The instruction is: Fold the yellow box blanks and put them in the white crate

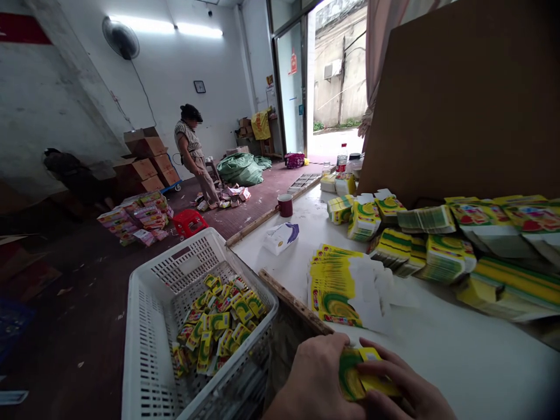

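Between my two hands, low in the head view, is a small yellow and green box [353, 373]. My left hand [312, 379] grips its left side, thumb along the top edge. The fingers of my right hand [396, 379] wrap over its right side. Just beyond my hands, a fanned stack of flat yellow cartons [336, 286] lies on the white table [441, 338]. To the left stands a white plastic basket [146, 326], with many small yellow and green boxes [219, 321] heaped inside.
Bundled flat cartons [446, 256] line the table's right side before a large brown board [464, 111]. A tissue pack [281, 238], a dark red mug [285, 205] and a bottle [342, 158] stand farther back. A person [192, 149] stands beyond a red stool [190, 223].
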{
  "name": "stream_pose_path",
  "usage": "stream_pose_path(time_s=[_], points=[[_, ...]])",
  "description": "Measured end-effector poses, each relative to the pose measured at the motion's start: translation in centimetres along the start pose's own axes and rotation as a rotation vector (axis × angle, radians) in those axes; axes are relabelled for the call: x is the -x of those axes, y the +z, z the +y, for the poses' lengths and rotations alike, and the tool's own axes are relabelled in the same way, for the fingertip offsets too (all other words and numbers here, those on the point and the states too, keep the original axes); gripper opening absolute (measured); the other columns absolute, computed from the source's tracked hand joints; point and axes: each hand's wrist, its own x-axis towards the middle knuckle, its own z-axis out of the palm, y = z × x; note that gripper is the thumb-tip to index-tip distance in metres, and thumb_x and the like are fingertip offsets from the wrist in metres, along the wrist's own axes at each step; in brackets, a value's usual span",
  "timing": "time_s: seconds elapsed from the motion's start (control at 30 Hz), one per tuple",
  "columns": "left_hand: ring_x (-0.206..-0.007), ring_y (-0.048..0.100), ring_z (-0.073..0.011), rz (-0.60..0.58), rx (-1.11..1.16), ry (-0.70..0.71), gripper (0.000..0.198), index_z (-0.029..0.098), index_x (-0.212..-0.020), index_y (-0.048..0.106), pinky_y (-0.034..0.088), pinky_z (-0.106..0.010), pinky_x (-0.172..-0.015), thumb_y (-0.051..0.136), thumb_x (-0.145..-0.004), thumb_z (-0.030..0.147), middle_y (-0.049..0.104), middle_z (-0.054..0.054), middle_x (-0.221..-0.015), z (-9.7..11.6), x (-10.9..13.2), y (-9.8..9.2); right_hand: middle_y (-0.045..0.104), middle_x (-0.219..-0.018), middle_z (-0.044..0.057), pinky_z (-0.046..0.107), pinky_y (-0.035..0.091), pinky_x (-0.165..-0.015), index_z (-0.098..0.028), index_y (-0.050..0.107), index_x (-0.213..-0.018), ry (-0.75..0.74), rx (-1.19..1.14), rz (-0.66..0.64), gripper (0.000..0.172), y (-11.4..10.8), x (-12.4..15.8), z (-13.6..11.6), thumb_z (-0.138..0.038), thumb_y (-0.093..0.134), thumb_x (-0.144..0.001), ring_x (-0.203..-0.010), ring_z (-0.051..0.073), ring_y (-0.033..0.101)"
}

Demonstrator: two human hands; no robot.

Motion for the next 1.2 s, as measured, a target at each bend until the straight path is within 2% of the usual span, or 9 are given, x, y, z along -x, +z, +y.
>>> stream_pose_path(time_s=[0.13,0.2,0.4,0.63,0.73,0.87,0.93,1.03,1.2], points=[[-0.092,0.062,-0.033,0.083,0.015,-0.023,0.067,0.014,-0.113,0.055,0.049,-0.045,-0.085,0.075,-0.052,0.033,0.067,-0.013,-0.102,-0.4,-0.3,1.0,0.053,-0.139,0.011,0.034,0.049,-0.098,-0.02,0.043,-0.141,0.068,-0.162,0.114,0.068,1.5,0.0,0.6,-0.051,0.057,-0.081,-0.123,0.027,0.055],[-0.098,0.06,-0.0353,0.108,0.022,-0.014,0.073,0.014,-0.119,0.053,0.047,-0.048,-0.089,0.076,-0.052,0.033,0.065,-0.015,-0.11,-0.7,-0.3,1.5,0.046,-0.145,0.009,0.033,0.046,-0.101,-0.02,0.03,-0.147,0.081,-0.262,0.128,0.074,1.7,0.0,1.0,-0.054,0.051,-0.085,-0.128,0.026,0.05],[-0.094,0.061,-0.0393,0.096,-0.016,0.015,0.066,0.013,-0.116,0.056,0.043,-0.055,-0.087,0.076,-0.055,0.029,0.066,-0.017,-0.105,-0.8,-0.2,2.6,0.057,-0.134,0.006,0.032,0.049,-0.099,-0.021,0.054,-0.134,0.261,-0.073,0.17,0.06,1.8,-0.2,2.9,-0.058,0.041,-0.089,-0.126,0.027,0.051],[-0.089,0.061,-0.0418,-0.005,0.028,-0.061,0.056,0.014,-0.106,0.063,0.042,-0.056,-0.086,0.077,-0.053,0.02,0.067,-0.018,-0.1,0.1,0.1,2.1,0.06,-0.132,0.006,0.031,0.052,-0.095,-0.021,0.056,-0.131,0.225,-0.1,0.19,0.057,2.4,0.0,2.1,-0.057,0.042,-0.089,-0.122,0.025,0.056],[-0.089,0.06,-0.0353,0.186,0.297,-0.089,0.053,0.021,-0.107,0.063,0.044,-0.049,-0.086,0.077,-0.056,0.021,0.067,-0.011,-0.099,-0.3,0.1,1.3,0.064,-0.127,0.01,0.034,0.055,-0.091,-0.018,0.05,-0.134,0.15,-0.208,0.181,0.059,1.8,-1.5,0.9,-0.055,0.036,-0.091,-0.114,0.025,0.062],[-0.094,0.059,-0.0227,0.861,1.06,-0.03,0.043,0.025,-0.111,0.055,0.047,-0.035,-0.086,0.064,-0.078,0.051,0.061,-0.007,-0.111,-1.4,-1.0,-0.4,0.07,-0.11,0.013,0.04,0.055,-0.085,-0.016,0.053,-0.126,0.113,0.068,0.325,0.049,1.1,-5.1,0.7,-0.048,0.04,-0.091,-0.099,0.026,0.067],[-0.1,0.058,-0.0225,1.065,1.331,-0.014,0.054,0.024,-0.108,0.054,0.049,-0.033,-0.086,0.057,-0.075,0.066,0.057,-0.008,-0.118,-1.8,-1.7,-1.1,0.067,-0.108,0.015,0.042,0.052,-0.087,-0.014,0.061,-0.113,0.091,0.333,0.349,0.035,1.2,-6.9,1.0,-0.037,0.049,-0.089,-0.099,0.028,0.064],[-0.101,0.059,-0.024,1.019,1.503,-0.13,0.065,0.022,-0.106,0.053,0.052,-0.034,-0.08,0.063,-0.067,0.072,0.055,-0.012,-0.121,-2.1,-2.3,-1.1,0.065,-0.097,0.016,0.045,0.05,-0.084,-0.012,0.067,-0.098,0.101,0.593,0.314,0.022,2.1,-8.6,1.5,-0.022,0.062,-0.08,-0.092,0.033,0.061],[-0.098,0.059,-0.0211,0.82,1.422,-0.271,0.055,0.019,-0.113,0.051,0.052,-0.032,-0.077,0.066,-0.076,0.057,0.055,-0.013,-0.123,-1.9,-2.0,1.7,0.063,-0.09,0.014,0.043,0.048,-0.082,-0.012,0.064,-0.092,0.104,0.747,0.298,0.018,3.2,-8.6,1.6,-0.023,0.068,-0.078,-0.087,0.032,0.058]])
